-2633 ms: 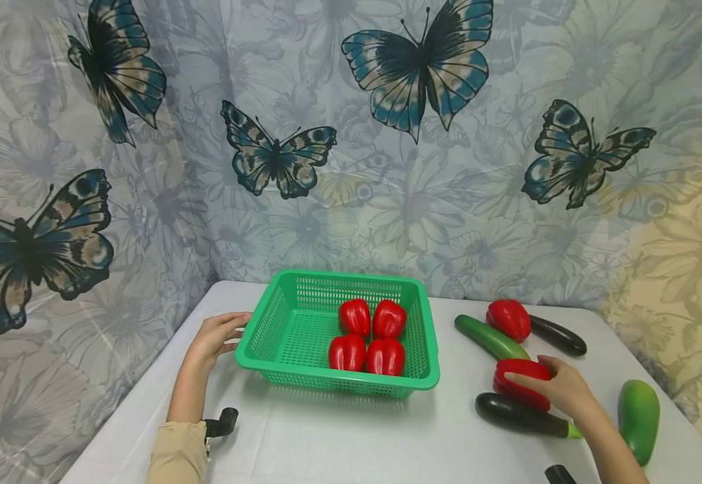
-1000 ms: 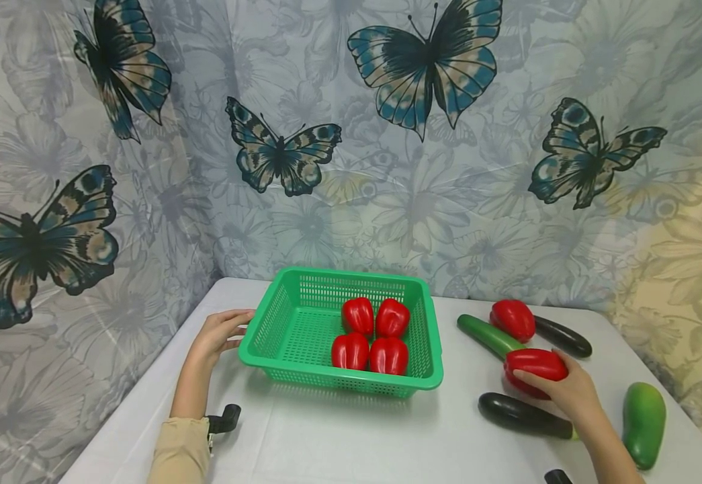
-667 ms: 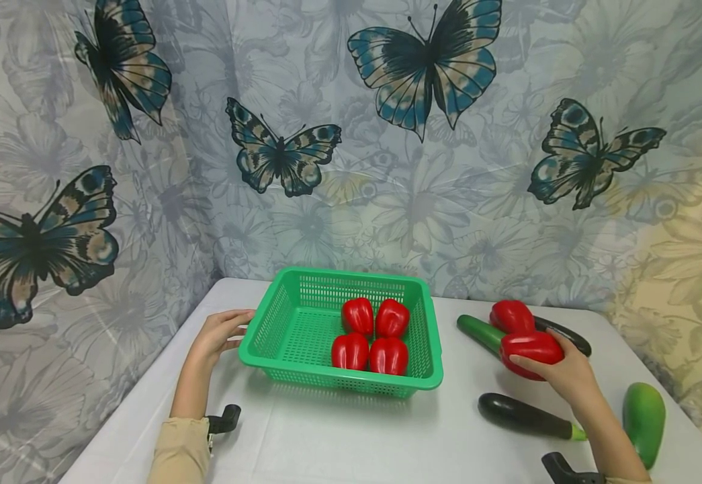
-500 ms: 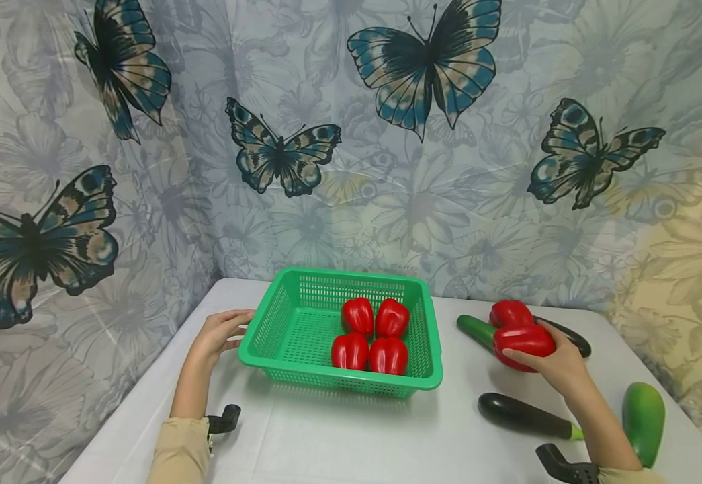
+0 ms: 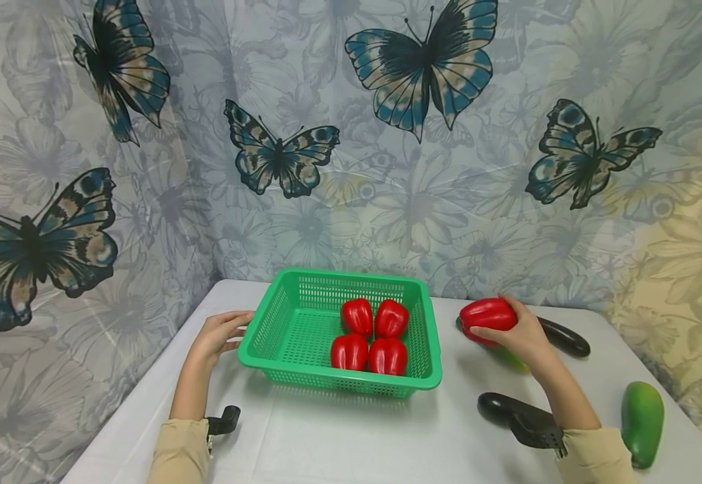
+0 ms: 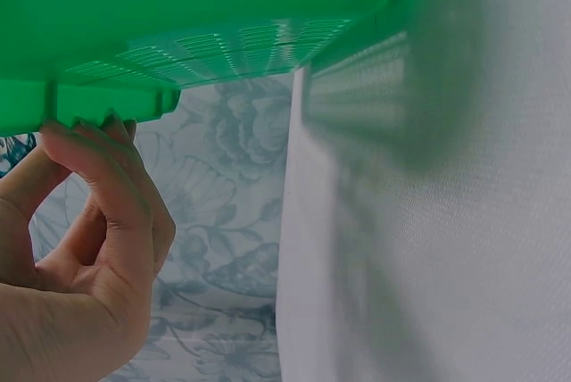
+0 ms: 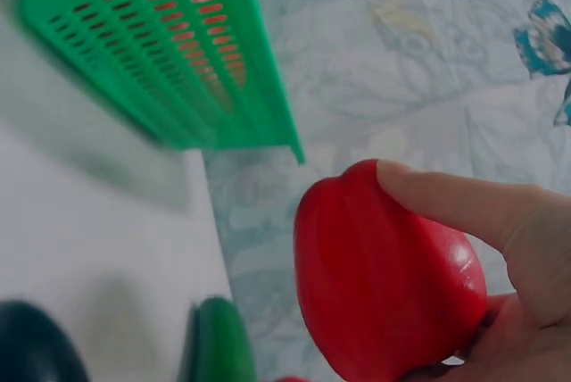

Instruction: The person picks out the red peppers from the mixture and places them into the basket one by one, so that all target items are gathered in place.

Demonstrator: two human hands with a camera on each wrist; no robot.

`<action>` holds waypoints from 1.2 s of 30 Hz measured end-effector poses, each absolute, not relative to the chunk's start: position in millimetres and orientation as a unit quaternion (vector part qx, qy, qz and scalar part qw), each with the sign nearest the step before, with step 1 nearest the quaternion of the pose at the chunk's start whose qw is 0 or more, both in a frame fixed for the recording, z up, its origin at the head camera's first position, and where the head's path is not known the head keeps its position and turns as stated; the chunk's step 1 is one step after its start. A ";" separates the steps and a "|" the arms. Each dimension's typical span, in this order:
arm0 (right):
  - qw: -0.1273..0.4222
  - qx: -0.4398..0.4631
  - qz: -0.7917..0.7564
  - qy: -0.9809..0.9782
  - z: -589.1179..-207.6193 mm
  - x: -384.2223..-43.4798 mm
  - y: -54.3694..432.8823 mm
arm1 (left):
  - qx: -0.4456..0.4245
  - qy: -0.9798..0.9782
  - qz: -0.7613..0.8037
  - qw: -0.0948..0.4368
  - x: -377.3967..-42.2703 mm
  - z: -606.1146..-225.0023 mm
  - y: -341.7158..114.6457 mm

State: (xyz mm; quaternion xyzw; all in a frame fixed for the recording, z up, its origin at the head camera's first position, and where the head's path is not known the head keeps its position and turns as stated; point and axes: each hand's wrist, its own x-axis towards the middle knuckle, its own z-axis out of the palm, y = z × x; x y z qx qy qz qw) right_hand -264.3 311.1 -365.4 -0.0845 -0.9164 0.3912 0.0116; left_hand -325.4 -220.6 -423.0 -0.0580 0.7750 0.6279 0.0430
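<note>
My right hand [image 5: 526,336] grips a red bell pepper [image 5: 485,321], raised over the green cucumber [image 5: 512,361] to the right of the basket. In the right wrist view, the thumb lies across the top of this pepper [image 7: 379,284]. At the other side, my left hand [image 5: 214,336] holds the left rim of the green plastic basket [image 5: 272,363]; the left wrist view has its curled fingers [image 6: 107,168] against the rim's underside. Several red bell peppers [image 5: 388,356] sit in the basket's right half. Another red pepper on the table is hidden behind my right hand.
A dark eggplant [image 5: 562,337] lies behind my right hand, and another eggplant [image 5: 496,407] lies in front, partly covered by the wrist camera [image 5: 532,433]. A green mango-like fruit [image 5: 643,423] stands at the far right. Patterned cloth [image 5: 411,222] closes off the table's back.
My right hand has lifted the red pepper off the table and carried it back and left, toward the basket. My left hand and the basket have stayed in place.
</note>
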 end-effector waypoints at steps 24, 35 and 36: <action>0.023 0.064 0.439 -0.896 -345.8 -314.7 234.0 | -0.055 0.778 0.625 0.038 -324.4 -421.2 -220.6; -0.021 0.094 0.484 -0.870 -343.0 -332.8 199.1 | -0.061 0.777 0.625 0.041 -324.6 -421.0 -220.5; -0.022 0.099 0.481 -0.871 -342.5 -333.8 196.2 | -0.060 0.778 0.624 0.042 -324.2 -420.8 -220.6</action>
